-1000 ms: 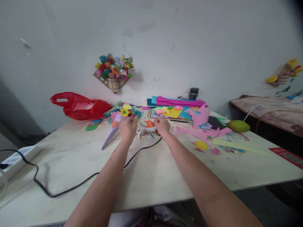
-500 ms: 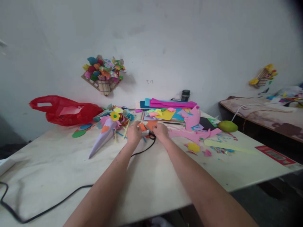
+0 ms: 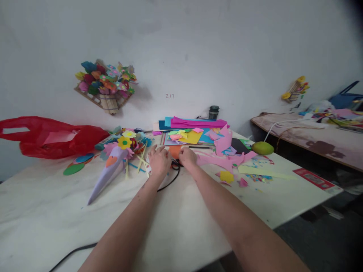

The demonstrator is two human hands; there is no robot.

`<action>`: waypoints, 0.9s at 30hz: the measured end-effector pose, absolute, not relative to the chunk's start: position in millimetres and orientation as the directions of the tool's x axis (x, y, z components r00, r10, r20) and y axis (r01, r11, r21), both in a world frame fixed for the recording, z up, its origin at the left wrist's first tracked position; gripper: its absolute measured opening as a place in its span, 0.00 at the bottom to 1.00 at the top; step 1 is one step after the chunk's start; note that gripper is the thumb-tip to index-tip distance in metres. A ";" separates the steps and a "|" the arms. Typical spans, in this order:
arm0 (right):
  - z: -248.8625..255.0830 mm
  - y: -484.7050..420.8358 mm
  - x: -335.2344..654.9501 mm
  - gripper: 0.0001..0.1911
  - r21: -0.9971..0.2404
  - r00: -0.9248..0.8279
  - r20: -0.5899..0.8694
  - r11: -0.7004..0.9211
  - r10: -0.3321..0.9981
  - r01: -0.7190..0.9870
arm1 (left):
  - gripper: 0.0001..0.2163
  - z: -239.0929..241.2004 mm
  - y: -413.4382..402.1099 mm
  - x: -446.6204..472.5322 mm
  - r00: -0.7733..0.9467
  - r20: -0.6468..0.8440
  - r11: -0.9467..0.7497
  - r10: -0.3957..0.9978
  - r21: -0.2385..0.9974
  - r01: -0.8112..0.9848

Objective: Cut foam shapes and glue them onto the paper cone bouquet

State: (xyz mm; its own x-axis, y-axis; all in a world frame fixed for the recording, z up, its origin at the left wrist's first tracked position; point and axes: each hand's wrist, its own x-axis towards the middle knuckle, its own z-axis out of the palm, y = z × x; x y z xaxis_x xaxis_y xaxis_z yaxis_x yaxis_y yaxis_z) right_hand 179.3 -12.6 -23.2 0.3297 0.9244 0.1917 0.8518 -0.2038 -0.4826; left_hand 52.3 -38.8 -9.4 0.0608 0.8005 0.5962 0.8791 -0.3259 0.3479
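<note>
My left hand [image 3: 159, 160] and my right hand [image 3: 187, 156] lie close together on the white table [image 3: 56, 211], both with fingers curled down. Between them shows an orange paper piece [image 3: 174, 151] and the end of a black cord [image 3: 170, 181]. What the fingers hold is hidden. A purple paper cone [image 3: 109, 173] topped with paper flowers [image 3: 124, 141] lies left of my left hand, with thin sticks [image 3: 141, 160] beside it.
Stacked coloured paper sheets [image 3: 195, 126] and pink scraps [image 3: 224, 151] lie behind my hands. A green fruit [image 3: 262, 147], a dark jar [image 3: 213, 112] and a red plastic bag [image 3: 51, 136] sit around. A flower basket [image 3: 104, 83] hangs on the wall. Another table [image 3: 312, 139] stands right.
My view has swung to the right. My left hand has left the flower cone and come in beside my right hand. The white glue gun seen earlier is now covered.
</note>
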 end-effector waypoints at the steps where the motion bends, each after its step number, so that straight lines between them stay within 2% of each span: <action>1: -22.9 -11.3 180.3 0.14 -0.494 0.340 0.187 -0.211 0.922 0.844 | 0.13 -9.9 -38.4 54.2 0.069 0.598 -0.330 0.799 0.338 0.882; 7: -20.3 -6.6 195.0 0.14 -0.529 0.398 0.235 -0.226 0.887 0.818 | 0.17 -13.0 -33.1 72.9 0.123 0.568 -0.333 0.814 0.282 0.900; 12: -12.6 -0.6 222.0 0.15 -0.474 0.466 0.259 -0.309 0.846 0.824 | 0.23 -6.6 -28.5 90.6 0.180 0.453 -0.345 0.873 0.315 0.884; 15: -4.8 5.2 242.5 0.15 -0.376 0.455 0.274 -0.342 0.847 0.862 | 0.25 -4.6 -24.5 97.9 0.192 0.421 -0.347 0.887 0.332 0.877; 19: 1.5 15.1 274.3 0.16 -0.143 0.351 0.301 -0.322 0.887 0.936 | 0.23 -7.2 -20.1 100.9 0.196 0.457 -0.377 0.868 0.348 0.858; 21: 1.7 20.8 289.5 0.16 -0.065 0.307 0.301 -0.301 0.903 0.951 | 0.22 -9.3 -18.8 100.0 0.192 0.473 -0.387 0.860 0.359 0.849; 24: 0.6 30.2 305.6 0.15 -0.103 0.310 0.246 -0.294 0.918 0.950 | 0.22 -12.2 -17.2 98.2 0.170 0.485 -0.382 0.858 0.379 0.843; 27: 0.2 39.1 312.1 0.13 -0.192 0.329 0.229 -0.289 0.916 0.938 | 0.22 -14.9 -15.7 97.6 0.160 0.492 -0.384 0.856 0.396 0.834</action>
State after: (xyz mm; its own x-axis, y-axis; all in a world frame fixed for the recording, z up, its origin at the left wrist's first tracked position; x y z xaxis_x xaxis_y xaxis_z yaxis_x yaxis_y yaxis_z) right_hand 312.1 39.1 0.2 0.3295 0.9159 0.2291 0.9377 -0.2892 -0.1924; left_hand 97.6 -15.7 -14.9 0.1603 0.8556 0.4921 0.8344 -0.3838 0.3956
